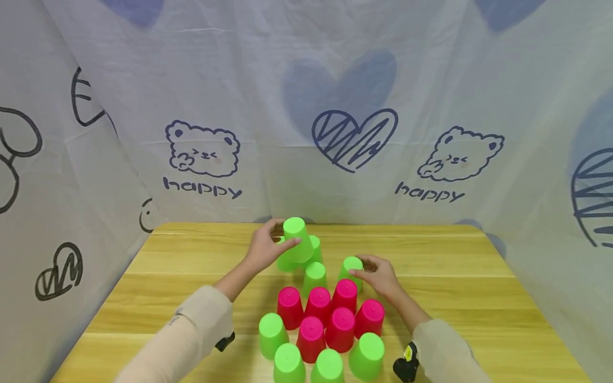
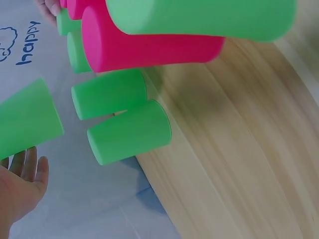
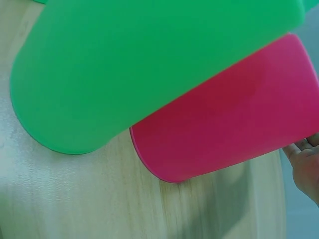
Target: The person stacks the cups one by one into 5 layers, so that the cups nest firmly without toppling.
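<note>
My left hand (image 1: 264, 249) grips an upside-down green cup (image 1: 295, 236) between thumb and fingers, raised over the back green cups (image 1: 286, 260). In the left wrist view that hand (image 2: 22, 189) has the lifted cup (image 2: 30, 119) clear of two standing green cups (image 2: 129, 132). My right hand (image 1: 380, 274) holds another green cup (image 1: 351, 267) at the right of the back group, thumb in front and fingers behind. A further green cup (image 1: 314, 277) stands between the hands. In the right wrist view a pink-red cup (image 3: 234, 109) hides what the right hand (image 3: 306, 167) holds.
Several pink-red cups (image 1: 312, 338) stand upside down in a cluster nearer to me. Several green cups (image 1: 272, 335) stand along its front and left. All are on a wooden table (image 1: 191, 266), with a printed cloth (image 1: 268, 170) hanging behind its far edge.
</note>
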`<state>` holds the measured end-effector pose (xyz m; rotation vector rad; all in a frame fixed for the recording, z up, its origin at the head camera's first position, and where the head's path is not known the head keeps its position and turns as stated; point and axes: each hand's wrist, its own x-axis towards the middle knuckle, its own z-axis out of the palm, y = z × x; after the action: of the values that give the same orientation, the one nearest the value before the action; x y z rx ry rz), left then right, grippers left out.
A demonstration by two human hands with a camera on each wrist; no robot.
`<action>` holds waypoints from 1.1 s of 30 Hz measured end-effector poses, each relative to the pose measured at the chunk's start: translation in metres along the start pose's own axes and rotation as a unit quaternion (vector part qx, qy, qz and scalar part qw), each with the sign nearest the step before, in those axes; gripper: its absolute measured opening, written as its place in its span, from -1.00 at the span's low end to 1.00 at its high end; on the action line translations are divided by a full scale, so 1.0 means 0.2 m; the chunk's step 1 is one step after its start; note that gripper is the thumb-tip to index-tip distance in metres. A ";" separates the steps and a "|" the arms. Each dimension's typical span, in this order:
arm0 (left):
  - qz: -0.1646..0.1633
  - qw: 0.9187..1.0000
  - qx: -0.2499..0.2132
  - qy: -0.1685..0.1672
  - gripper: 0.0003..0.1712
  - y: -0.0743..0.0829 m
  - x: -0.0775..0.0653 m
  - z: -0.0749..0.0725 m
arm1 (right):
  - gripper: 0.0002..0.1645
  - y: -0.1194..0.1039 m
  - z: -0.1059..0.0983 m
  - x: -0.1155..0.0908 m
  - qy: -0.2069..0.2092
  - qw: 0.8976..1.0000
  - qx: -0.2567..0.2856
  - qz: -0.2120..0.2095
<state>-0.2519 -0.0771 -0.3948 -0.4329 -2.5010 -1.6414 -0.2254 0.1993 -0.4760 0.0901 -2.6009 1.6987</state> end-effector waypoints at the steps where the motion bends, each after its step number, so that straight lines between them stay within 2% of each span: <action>1: -0.001 1.000 -0.002 0.001 -0.44 0.00 0.01 0.01 | -0.44 0.00 0.00 0.00 0.000 1.000 0.004 0.001; 15: -0.014 0.999 -0.052 0.008 -0.42 0.02 0.09 0.14 | -0.46 0.02 0.00 0.00 0.000 1.000 0.004 -0.004; 24: -0.024 0.998 -0.050 -0.004 -0.40 0.04 0.13 0.21 | -0.46 0.01 0.01 -0.02 0.005 1.000 0.013 -0.017; 33: -0.019 0.998 -0.054 -0.001 -0.42 0.06 0.17 0.27 | -0.46 0.01 0.01 -0.02 0.012 1.000 0.012 -0.016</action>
<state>-0.2779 -0.0172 -0.3982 -0.4005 -2.4444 -1.7975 -0.2208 0.1983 -0.4796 0.1125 -2.5486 1.7101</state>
